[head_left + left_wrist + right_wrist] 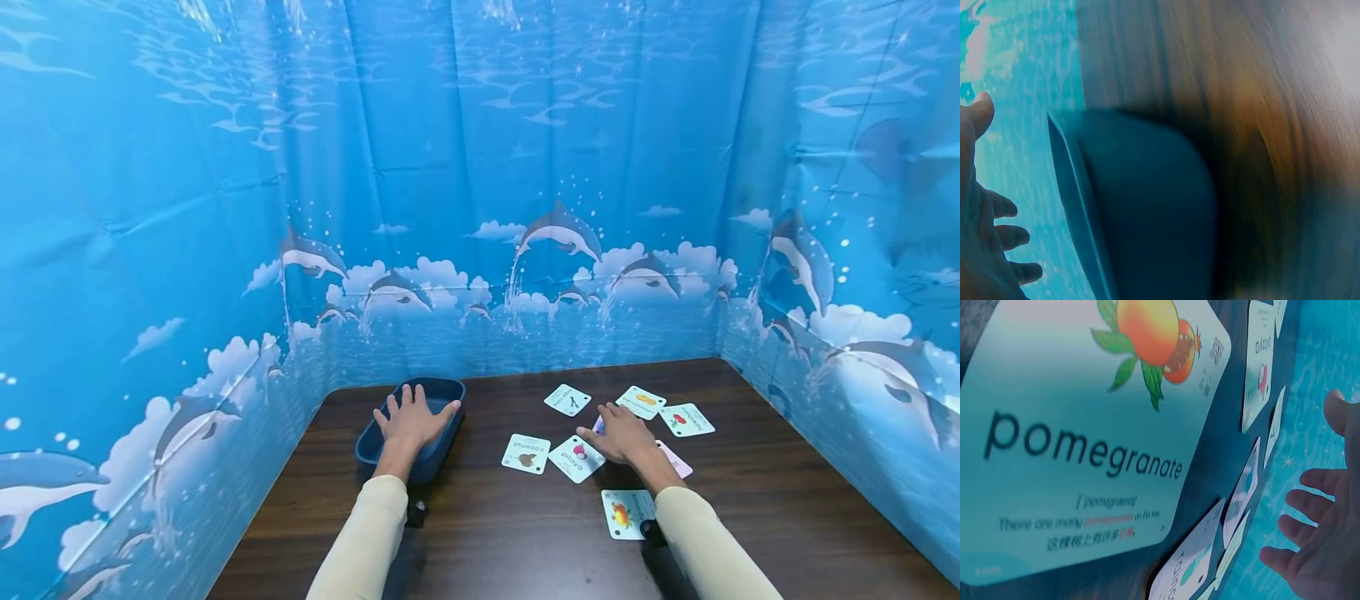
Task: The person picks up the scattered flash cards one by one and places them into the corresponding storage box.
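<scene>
My left hand (411,423) hovers with spread fingers over a dark blue oblong bin (429,468). The left wrist view has the hand at its left edge, apart from the bin's rim. My right hand (624,435), fingers extended and holding nothing, is above a group of fruit word cards. Closest to it are the pitaya card (576,458) and a purple-edged card (598,425), mostly covered by the hand. Under the right forearm lies a pomegranate card (1085,481). A pink card (675,460) is partly hidden by the wrist.
A coconut card (527,454) lies left of the pitaya card. Farther back are a card with a dark picture (567,400), one with yellow fruit (642,402) and a hawthorn card (686,420). Dolphin-print curtains (465,208) border the dark wooden table (510,533).
</scene>
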The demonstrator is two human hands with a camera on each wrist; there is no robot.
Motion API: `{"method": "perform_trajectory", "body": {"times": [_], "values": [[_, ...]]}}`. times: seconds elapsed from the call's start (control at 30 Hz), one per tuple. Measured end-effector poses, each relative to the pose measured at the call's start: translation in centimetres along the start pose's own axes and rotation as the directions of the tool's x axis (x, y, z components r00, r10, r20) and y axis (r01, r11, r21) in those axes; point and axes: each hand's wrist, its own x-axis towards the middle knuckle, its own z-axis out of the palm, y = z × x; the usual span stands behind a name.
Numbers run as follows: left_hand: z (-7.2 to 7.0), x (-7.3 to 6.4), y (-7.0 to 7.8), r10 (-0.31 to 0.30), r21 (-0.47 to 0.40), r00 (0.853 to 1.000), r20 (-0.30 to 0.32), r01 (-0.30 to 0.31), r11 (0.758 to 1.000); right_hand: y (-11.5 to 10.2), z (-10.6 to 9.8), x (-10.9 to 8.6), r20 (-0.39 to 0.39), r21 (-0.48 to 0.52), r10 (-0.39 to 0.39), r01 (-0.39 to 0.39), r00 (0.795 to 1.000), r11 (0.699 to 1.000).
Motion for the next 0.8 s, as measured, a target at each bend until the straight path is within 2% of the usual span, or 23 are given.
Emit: {"method": "perform_trajectory", "body": {"times": [0.27, 0.5, 0.8], "values": [[-1.0, -0.6, -3.7, -0.046, -0.002, 0.999, 0.011, 0.046, 0.999, -0.8, -0.1, -0.1, -0.002, -0.012, -0.013, 0.013, 1.0, 1.0], [-1.8, -1.4, -6.1, -0.065, -0.023, 0.998, 0.024, 0.066, 0.998, -1.2, 0.2, -0.5, 0.004, -0.04, -0.03, 0.03, 1.0, 0.999], [-1.6, -1.3, -9.0, -0.095, -0.041, 0.994, 0.048, 0.097, 0.994, -1.3, 0.6, -0.1, 0.062, -0.071, -0.033, 0.038, 0.998, 0.997]]}}
